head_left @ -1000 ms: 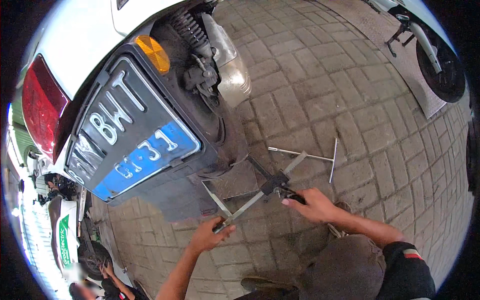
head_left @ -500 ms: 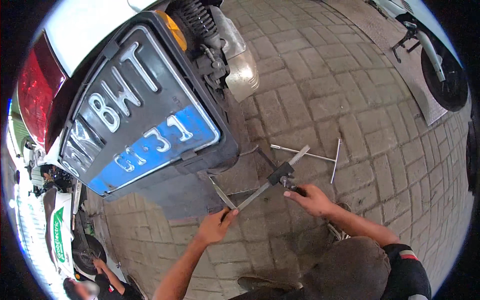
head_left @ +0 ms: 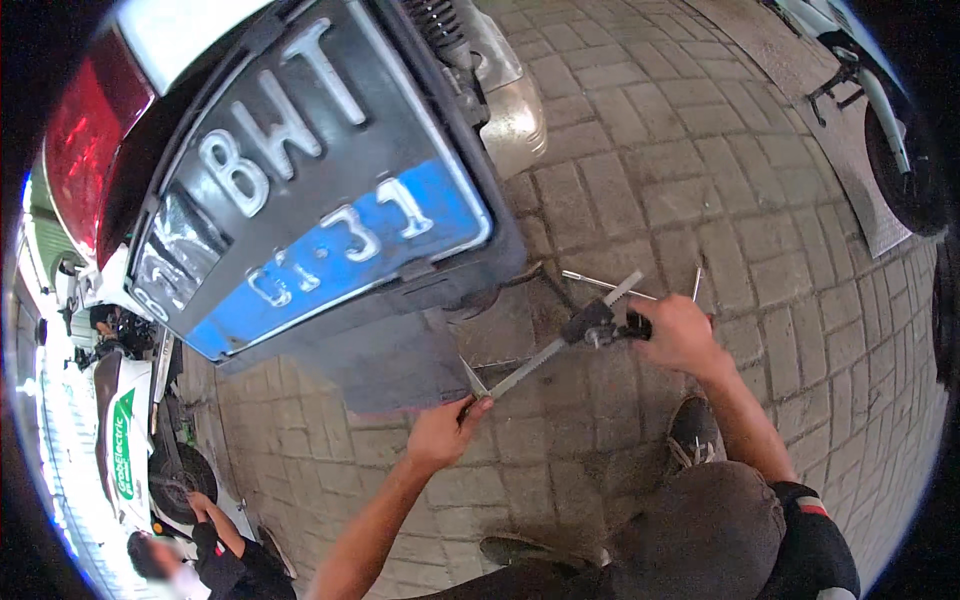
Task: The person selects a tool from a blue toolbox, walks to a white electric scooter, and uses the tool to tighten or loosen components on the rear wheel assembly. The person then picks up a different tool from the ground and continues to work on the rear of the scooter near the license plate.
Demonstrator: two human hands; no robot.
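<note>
A metal bar clamp with a toothed bar and a dark sliding jaw is held low behind a scooter, under its rear plate. My left hand pinches the bar's near end, where the fixed arm meets it. Around the dark handle at the sliding jaw my right hand is closed. The bar slants up to the right between the hands. Just beyond my right hand a T-handle wrench lies on the paving, partly hidden by that hand.
The scooter's red tail light and silver exhaust cover are close ahead. At the lower left a person reaches toward a wheel of another scooter. A further motorcycle's wheel stands at the far right. Brick paving covers the ground.
My right hand has moved up and to the right at the clamp's handle and now covers part of the wrench. The clamp and my left hand sit slightly further right in view.
</note>
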